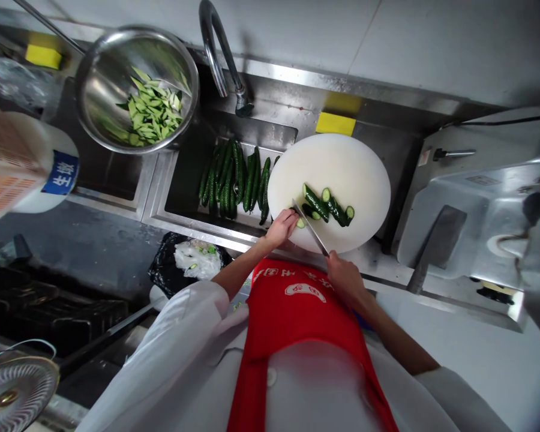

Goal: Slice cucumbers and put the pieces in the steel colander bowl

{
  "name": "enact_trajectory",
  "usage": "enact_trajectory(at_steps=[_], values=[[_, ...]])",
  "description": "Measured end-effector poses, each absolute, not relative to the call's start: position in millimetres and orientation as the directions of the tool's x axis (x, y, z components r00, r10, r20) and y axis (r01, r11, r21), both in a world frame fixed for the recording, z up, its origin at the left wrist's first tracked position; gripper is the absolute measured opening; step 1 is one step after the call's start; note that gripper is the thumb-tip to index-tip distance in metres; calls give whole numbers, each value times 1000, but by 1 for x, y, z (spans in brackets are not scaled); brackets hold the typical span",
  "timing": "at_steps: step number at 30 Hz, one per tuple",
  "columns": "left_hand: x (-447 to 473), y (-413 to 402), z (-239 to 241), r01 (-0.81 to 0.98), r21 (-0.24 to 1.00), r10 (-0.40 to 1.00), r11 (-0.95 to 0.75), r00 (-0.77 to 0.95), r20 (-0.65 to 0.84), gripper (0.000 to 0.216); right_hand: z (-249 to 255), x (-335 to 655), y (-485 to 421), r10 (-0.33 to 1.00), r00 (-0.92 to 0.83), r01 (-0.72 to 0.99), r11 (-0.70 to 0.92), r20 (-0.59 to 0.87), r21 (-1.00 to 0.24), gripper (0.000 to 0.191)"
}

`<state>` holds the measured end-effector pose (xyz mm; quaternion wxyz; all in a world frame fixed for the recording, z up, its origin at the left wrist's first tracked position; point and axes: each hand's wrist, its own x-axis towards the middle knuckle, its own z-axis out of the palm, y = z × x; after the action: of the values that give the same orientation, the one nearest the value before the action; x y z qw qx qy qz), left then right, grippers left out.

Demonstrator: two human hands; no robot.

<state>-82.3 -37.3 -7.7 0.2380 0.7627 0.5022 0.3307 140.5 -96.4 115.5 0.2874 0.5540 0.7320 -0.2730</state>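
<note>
On the left edge of a round white cutting board [355, 156], my left hand [282, 229] has its fingers closed over a cucumber piece, mostly hidden under the fingertips. A pale cut slice [300, 222] shows beside them. My right hand [343, 277] grips the handle of a knife [314, 233], whose blade slants across the board, its tip close to my left fingers. Just right of the blade lie thick cucumber lengths [315, 202] with pale cut ends. Several whole dark green cucumbers [227, 180] lie in the sink to the left of the board.
A steel bowl [83, 99] of pale green cucumber pieces [155, 111] stands at the upper left. The curved tap [216, 51] rises behind the sink. Yellow blocks [335, 123] sit along the wall. A black bag [162, 264] is below the counter edge; a metal machine [468, 204] stands right.
</note>
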Motion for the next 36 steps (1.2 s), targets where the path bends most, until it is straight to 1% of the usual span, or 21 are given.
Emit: enact_trajectory(at_steps=[6,10,14,19,23,27,32,36], values=[[-87,-39,-8,578,724,926,-376,258,275,29,111,139,-96,657,-206,972,224,-725,-74,30],[-88,-41,-12,611,704,932,-362,263,251,29,116,139,-97,686,-238,965,247,-688,-87,31],[-88,-43,-16,603,705,927,-373,280,250,28,116,136,-96,662,-211,969,236,-719,-67,31],[-87,-44,-17,583,722,928,-372,258,269,27,115,133,-95,653,-230,964,253,-722,-78,32],[-87,-46,-17,558,746,932,-362,242,272,26,116,130,-93,647,-193,971,232,-737,-51,29],[-86,-47,-15,565,753,941,-337,225,253,26,120,131,-93,661,-233,965,251,-713,-82,30],[-85,-48,-15,573,758,949,-312,219,225,27,122,129,-92,634,-209,967,246,-744,-62,29],[-85,-49,-16,575,760,952,-303,209,222,28,120,129,-92,636,-228,965,248,-737,-85,31]])
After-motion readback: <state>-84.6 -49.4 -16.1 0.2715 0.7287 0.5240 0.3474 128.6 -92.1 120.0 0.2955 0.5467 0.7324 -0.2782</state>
